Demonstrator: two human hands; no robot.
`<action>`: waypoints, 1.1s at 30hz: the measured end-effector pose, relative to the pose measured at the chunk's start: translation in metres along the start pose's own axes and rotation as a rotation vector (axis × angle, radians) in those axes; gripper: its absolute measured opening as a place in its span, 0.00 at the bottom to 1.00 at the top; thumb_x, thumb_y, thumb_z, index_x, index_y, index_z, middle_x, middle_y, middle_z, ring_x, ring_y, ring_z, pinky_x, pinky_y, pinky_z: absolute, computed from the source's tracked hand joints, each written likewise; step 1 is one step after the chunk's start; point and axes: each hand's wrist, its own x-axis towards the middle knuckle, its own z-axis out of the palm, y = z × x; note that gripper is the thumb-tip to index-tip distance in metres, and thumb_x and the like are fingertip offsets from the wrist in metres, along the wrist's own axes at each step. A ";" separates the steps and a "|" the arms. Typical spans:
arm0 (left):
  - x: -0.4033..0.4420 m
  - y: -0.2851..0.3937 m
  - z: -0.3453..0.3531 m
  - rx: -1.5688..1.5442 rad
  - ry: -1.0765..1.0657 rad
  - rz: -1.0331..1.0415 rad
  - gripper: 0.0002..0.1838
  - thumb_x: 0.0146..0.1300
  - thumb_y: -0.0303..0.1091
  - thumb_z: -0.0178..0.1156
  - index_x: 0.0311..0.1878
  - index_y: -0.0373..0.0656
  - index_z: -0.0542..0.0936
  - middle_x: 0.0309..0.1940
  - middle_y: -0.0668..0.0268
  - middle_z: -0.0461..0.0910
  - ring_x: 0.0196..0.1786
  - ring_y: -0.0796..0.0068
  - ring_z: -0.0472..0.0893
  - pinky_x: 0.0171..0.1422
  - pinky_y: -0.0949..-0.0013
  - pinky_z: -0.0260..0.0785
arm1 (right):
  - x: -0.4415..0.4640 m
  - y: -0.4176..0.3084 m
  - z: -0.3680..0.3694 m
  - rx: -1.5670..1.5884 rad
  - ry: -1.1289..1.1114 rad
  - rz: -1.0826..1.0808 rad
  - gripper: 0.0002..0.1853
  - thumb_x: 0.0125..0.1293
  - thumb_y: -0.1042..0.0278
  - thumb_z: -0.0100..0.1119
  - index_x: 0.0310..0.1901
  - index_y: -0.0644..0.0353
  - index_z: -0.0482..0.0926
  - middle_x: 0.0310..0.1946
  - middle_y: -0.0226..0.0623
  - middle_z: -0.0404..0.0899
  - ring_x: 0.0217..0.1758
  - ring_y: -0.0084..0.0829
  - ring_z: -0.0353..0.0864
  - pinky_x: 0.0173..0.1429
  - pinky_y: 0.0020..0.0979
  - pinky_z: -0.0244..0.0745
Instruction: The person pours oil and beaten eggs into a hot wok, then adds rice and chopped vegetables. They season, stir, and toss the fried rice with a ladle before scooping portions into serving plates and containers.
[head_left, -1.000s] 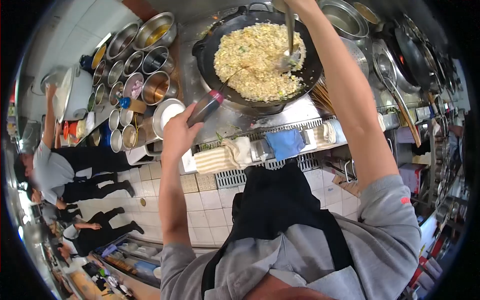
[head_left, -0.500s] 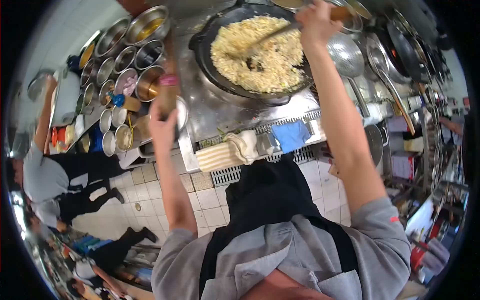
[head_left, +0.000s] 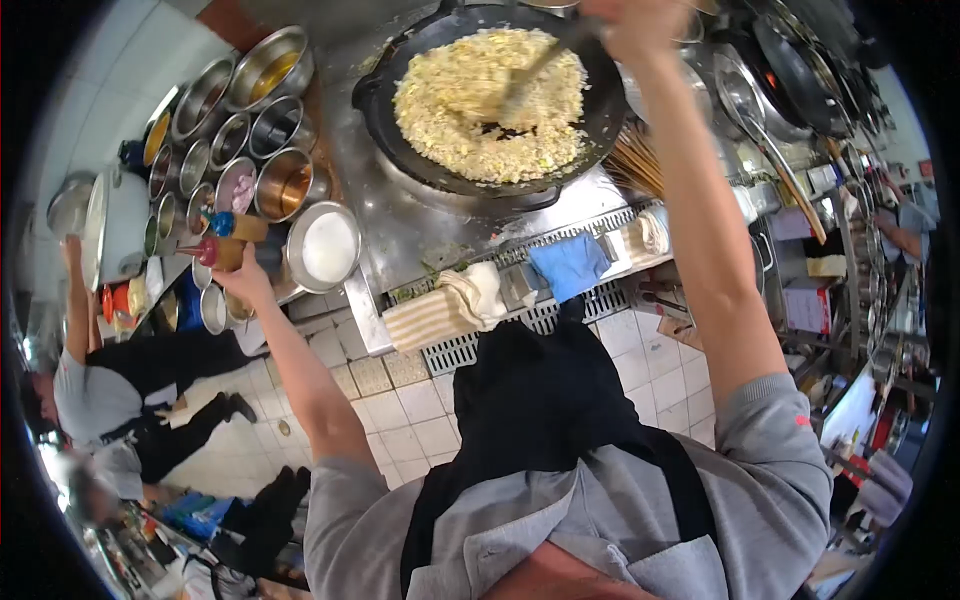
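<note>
My left hand is closed on a squeeze bottle with a red cap, tilted toward the left, beside a second bottle with a blue cap. A metal bowl of white grains or powder stands just right of that hand. My right hand, blurred, is wrapped round the handle of a ladle. The ladle's head, smeared by motion, is in the fried rice in a black wok.
Metal containers stand at the left. Folded towels and a blue cloth lie along the front edge. Sticks, strainers and pans are at the right. Co-workers stand at the far left.
My left hand has carried the red-capped bottle from near the wok leftward to beside the blue-capped one. My right hand has moved the ladle about in the rice.
</note>
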 end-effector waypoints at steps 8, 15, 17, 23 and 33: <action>-0.022 -0.055 0.013 0.216 0.080 -0.200 0.42 0.48 0.36 0.78 0.62 0.30 0.65 0.54 0.47 0.77 0.55 0.53 0.78 0.62 0.57 0.70 | -0.022 0.036 -0.017 0.075 0.074 0.047 0.11 0.65 0.68 0.62 0.29 0.50 0.69 0.13 0.23 0.61 0.10 0.22 0.61 0.16 0.26 0.57; -0.114 -0.002 0.019 -0.143 -0.149 -0.210 0.37 0.60 0.33 0.71 0.66 0.29 0.63 0.55 0.55 0.75 0.50 0.64 0.78 0.59 0.65 0.72 | -0.049 -0.043 -0.020 -0.036 0.097 -0.030 0.15 0.68 0.66 0.60 0.25 0.50 0.67 0.12 0.22 0.59 0.12 0.18 0.59 0.19 0.27 0.58; -0.181 0.100 0.045 -0.073 -0.493 -0.137 0.27 0.64 0.36 0.67 0.62 0.35 0.71 0.53 0.59 0.78 0.52 0.67 0.78 0.60 0.68 0.71 | -0.076 0.005 -0.023 0.029 0.141 -0.004 0.13 0.69 0.66 0.59 0.27 0.50 0.67 0.13 0.22 0.63 0.14 0.17 0.62 0.20 0.26 0.60; -0.285 0.252 0.146 -0.090 -0.969 0.449 0.14 0.63 0.38 0.62 0.46 0.38 0.82 0.45 0.52 0.83 0.50 0.52 0.80 0.56 0.56 0.71 | 0.012 -0.020 -0.037 0.003 -0.067 0.152 0.14 0.64 0.65 0.63 0.25 0.50 0.68 0.14 0.20 0.62 0.12 0.16 0.60 0.17 0.24 0.56; -0.309 0.318 0.076 0.072 -0.836 0.528 0.15 0.58 0.38 0.67 0.22 0.43 0.73 0.14 0.58 0.76 0.18 0.57 0.78 0.24 0.58 0.68 | 0.067 -0.053 -0.142 0.099 0.111 0.485 0.14 0.65 0.60 0.59 0.26 0.48 0.66 0.12 0.18 0.54 0.12 0.19 0.53 0.18 0.27 0.51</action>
